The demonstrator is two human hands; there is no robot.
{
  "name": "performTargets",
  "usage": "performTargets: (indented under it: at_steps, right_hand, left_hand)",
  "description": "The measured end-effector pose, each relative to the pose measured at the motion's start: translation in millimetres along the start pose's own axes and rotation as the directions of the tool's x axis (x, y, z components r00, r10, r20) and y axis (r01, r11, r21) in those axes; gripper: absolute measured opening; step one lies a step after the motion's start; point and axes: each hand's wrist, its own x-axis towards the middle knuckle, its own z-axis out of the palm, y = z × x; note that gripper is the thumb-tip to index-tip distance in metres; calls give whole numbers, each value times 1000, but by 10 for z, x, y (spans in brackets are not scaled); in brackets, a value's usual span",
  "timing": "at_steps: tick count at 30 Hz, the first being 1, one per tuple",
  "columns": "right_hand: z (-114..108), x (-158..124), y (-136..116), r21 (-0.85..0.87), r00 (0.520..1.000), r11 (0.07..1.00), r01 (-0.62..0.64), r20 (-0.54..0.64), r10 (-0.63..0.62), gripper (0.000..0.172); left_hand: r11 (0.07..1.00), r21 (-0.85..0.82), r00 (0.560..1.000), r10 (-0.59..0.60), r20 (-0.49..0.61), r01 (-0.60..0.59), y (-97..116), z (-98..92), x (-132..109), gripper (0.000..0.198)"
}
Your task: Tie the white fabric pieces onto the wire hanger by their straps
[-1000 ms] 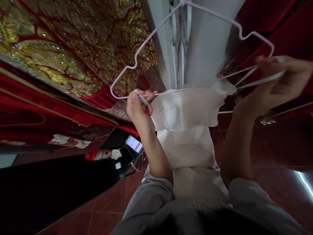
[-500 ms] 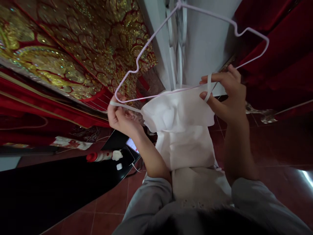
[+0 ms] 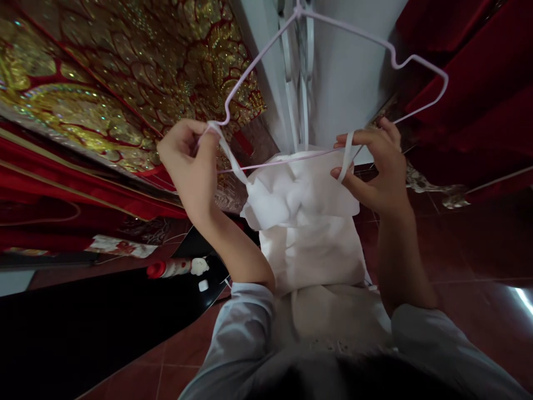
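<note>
A pale pink wire hanger [image 3: 341,25] hangs in front of me, its bottom bar running across the top of a white strapped garment [image 3: 312,189]. My left hand [image 3: 189,166] is closed on the garment's left strap [image 3: 231,155], pinching it against the hanger's left notch; the hanger's left end is mostly hidden behind the fingers. On the right, the other white strap [image 3: 346,155] is stretched between the spread thumb and forefinger of my right hand [image 3: 381,166]. The remaining fingers of that hand are around the hanger's bar, near its right end.
Red and gold sequinned clothing [image 3: 104,100] hangs close on the left, dark red fabric [image 3: 470,89] on the right. A black table [image 3: 104,322] at lower left bears a red-capped bottle [image 3: 169,268] and a small white case [image 3: 203,285]. Grey metal bars [image 3: 297,94] stand behind the hanger.
My left hand has moved up and left, drawing the left strap from the hanger's lower corner up to its notch. Hanger and right hand have shifted slightly left.
</note>
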Motion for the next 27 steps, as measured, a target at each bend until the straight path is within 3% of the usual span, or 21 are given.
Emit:
performTargets:
  at_steps: [2,4,7,10,12,14,16,17,20,22,25,27]
  right_hand:
    - [1,1,-1,1,1000,1000,-3,13,3,35]
    - [8,-1,6,8,1000,1000,7,12,-7,36]
    - [43,-16,9,27,1000,999,25,1,-25,47]
    - [95,-53,0,76,999,996,38,-7,-38,53]
    - [114,-82,46,162,1000,987,17,-14,-15,59]
    - [94,-100,195,291,992,957,15,-121,21,64]
    - [19,-81,455,371,932,924,95,-360,49,57]
    - [-37,-52,606,350,863,924,157,-503,44,47]
    - [-228,128,981,306,699,933,187,-709,93,21]
    - [-329,303,1053,335,755,936,108,-640,142,18]
    - [-403,552,880,330,915,944,17,-385,118,30]
    - [-425,646,680,279,954,960,9,-291,75,38]
  left_hand:
    - [998,-15,992,-63,-110,61,-87,32,-55,26]
    - [986,-103,965,-148,-216,128,-192,80,-147,14]
    - [906,-375,893,-324,-313,198,-322,220,-337,5]
    - [781,-578,872,-434,-227,238,-355,406,-551,6]
    - [775,-589,898,-402,-180,229,-333,505,-666,13]
    - [808,-558,920,-343,-187,188,-305,558,-730,16]
    - [831,-535,930,-301,-209,149,-287,564,-735,16]
    - [842,-524,933,-282,-224,129,-283,555,-721,14]
    - [863,-498,934,-243,-263,84,-283,510,-652,7]
    - [867,-490,929,-248,-276,86,-297,486,-612,3]
    - [859,-500,919,-281,-276,113,-337,468,-583,3]
    - [844,-522,919,-297,-261,125,-362,461,-583,4]
